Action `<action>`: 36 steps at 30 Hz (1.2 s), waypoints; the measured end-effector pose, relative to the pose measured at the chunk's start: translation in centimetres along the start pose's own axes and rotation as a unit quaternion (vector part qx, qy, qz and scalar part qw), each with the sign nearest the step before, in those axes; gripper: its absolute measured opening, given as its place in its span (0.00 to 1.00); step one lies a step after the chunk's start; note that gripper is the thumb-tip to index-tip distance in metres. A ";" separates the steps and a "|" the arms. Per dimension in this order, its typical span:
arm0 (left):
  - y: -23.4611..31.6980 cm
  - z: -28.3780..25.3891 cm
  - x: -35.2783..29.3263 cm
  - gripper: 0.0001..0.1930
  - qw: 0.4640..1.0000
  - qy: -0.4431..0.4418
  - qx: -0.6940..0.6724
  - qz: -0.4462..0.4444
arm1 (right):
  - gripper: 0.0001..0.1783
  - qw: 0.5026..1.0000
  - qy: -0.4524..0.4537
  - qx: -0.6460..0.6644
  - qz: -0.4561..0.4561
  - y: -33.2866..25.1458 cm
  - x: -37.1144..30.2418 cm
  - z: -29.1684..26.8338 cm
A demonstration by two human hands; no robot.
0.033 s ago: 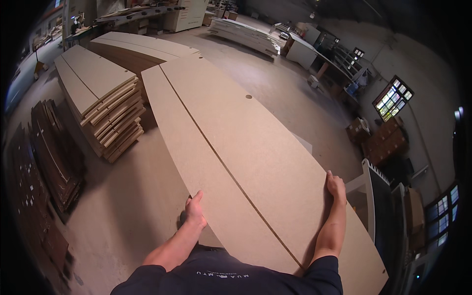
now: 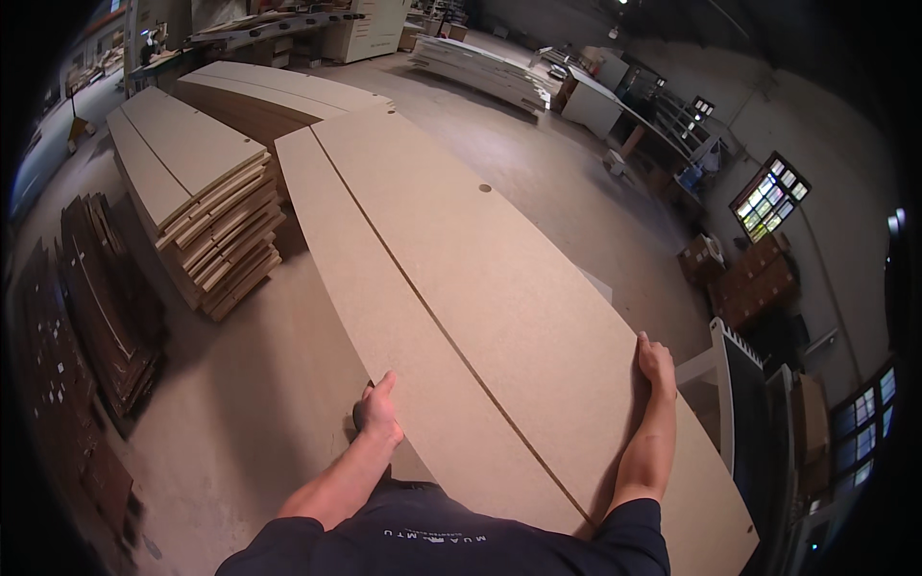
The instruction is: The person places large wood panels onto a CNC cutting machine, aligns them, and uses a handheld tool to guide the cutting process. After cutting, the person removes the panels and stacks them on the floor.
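A long tan fibreboard panel (image 2: 471, 288) lies across the middle, with a dark groove running along its length and round holes near its right edge. My left hand (image 2: 380, 408) grips the panel's left edge, thumb on top and the other fingers hidden under it. On the opposite edge, my right hand (image 2: 657, 363) is closed round the rim, its fingertips out of sight below. Both forearms reach in from the lower edge, the right one passing over the panel's face. What bears the panel's far end cannot be made out.
To the left stands a stack of grooved boards (image 2: 216, 230), with another board pile (image 2: 279, 91) behind it. Dark brown panels (image 2: 110, 307) lie at the far left. A pale machine frame (image 2: 725, 384) is close on the right, near cardboard boxes (image 2: 759, 278). White sheets (image 2: 480, 72) are stacked farther back.
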State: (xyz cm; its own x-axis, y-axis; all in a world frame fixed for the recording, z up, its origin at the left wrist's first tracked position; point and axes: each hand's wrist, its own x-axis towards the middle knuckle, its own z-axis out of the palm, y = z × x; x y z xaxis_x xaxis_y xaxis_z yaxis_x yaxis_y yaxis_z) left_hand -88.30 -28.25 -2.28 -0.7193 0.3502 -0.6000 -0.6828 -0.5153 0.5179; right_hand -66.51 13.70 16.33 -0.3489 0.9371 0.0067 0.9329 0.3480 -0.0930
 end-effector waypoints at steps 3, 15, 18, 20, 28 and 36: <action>3.4 1.6 7.1 0.16 0.998 -0.029 -0.047 0.002 | 0.37 1.000 0.001 0.014 -0.016 -7.6 5.6 1.7; 19.0 11.9 26.2 0.19 0.996 -0.024 -0.065 0.065 | 0.37 0.995 -0.065 0.012 -0.079 -34.2 26.4 7.5; 21.4 14.1 32.4 0.18 0.994 -0.021 -0.078 0.078 | 0.36 0.994 -0.053 0.013 -0.096 -40.4 32.8 10.3; 22.6 15.5 36.8 0.18 0.993 -0.030 -0.088 0.078 | 0.36 0.990 -0.075 0.040 -0.117 -43.8 37.3 12.3; 31.1 23.3 53.1 0.18 0.986 0.022 -0.084 0.144 | 0.38 0.977 -0.095 0.037 -0.185 -61.8 55.7 20.2; 40.7 29.1 66.5 0.16 0.970 0.085 -0.131 0.185 | 0.39 0.964 -0.073 0.034 -0.253 -80.8 69.4 22.5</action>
State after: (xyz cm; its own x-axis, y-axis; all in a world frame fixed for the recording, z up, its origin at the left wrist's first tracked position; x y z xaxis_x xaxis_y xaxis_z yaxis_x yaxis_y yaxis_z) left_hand -167.68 -3.20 -3.39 -0.8626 -0.0196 -0.5055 -0.3098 -0.7696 0.5584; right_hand -168.15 50.03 1.95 -0.7713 0.6324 -0.0718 0.6336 0.7524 -0.1804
